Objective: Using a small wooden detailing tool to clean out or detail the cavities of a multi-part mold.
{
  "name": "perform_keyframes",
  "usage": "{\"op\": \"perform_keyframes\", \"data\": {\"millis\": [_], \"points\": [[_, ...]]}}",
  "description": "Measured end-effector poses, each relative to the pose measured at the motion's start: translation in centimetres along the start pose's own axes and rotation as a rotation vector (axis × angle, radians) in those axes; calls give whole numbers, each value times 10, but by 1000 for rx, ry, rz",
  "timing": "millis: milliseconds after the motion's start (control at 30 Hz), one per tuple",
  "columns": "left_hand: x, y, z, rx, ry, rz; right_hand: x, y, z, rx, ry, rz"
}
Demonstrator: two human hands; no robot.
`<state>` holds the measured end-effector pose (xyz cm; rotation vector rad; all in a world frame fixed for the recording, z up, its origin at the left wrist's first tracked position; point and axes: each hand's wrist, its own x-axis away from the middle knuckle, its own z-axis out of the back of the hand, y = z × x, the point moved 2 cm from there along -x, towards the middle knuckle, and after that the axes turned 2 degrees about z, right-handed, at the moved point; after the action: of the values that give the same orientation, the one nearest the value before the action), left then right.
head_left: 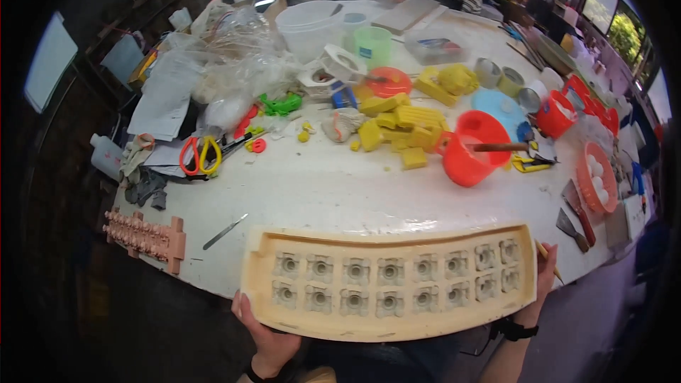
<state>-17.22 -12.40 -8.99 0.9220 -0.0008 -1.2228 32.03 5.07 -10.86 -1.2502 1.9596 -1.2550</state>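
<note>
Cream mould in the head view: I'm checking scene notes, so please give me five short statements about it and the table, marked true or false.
1. The left hand and right hand both hold the cream mould. True.
2. The cavities run in three rows. False: there are two rows.
3. A brown-handled tool rests in the red jug. True.
4. The scalpel-like tool lies to the mould's right. False: the scalpel-like tool lies on the table to its left.
5. The basket at the right holds yellow blocks. False: the basket holds white rounded pieces.
</note>
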Motion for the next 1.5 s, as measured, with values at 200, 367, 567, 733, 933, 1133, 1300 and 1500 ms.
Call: {"op": "perform_keyframes", "data": {"millis": [200, 367, 567, 733, 933, 1133, 1300, 1500], "points": [[-22, 9, -11, 42, -42, -165, -22, -26, 57, 176, 265, -379], [-82, 22, 5, 154, -183, -212, 8, -30, 37, 66, -13, -225], [-61, -10, 13, 98, -373, -142, 30, -25, -26, 309, 101, -144], [-119, -37, 87, 238, -411, 15, 43, -28, -30, 283, 134, -171], [-181, -74, 86, -342, -320, -136, 36, -20, 26, 246, -25, 6], [-202, -104, 56, -594, -562, -228, 30, -25, -1, 216, 19, -74], [-225, -119, 46, -676, -566, -115, 31, -26, -19, 180, 88, -28], [-238, -119, 78, -491, -429, -75, 32, -26, -16, 298, 68, -124]]}}
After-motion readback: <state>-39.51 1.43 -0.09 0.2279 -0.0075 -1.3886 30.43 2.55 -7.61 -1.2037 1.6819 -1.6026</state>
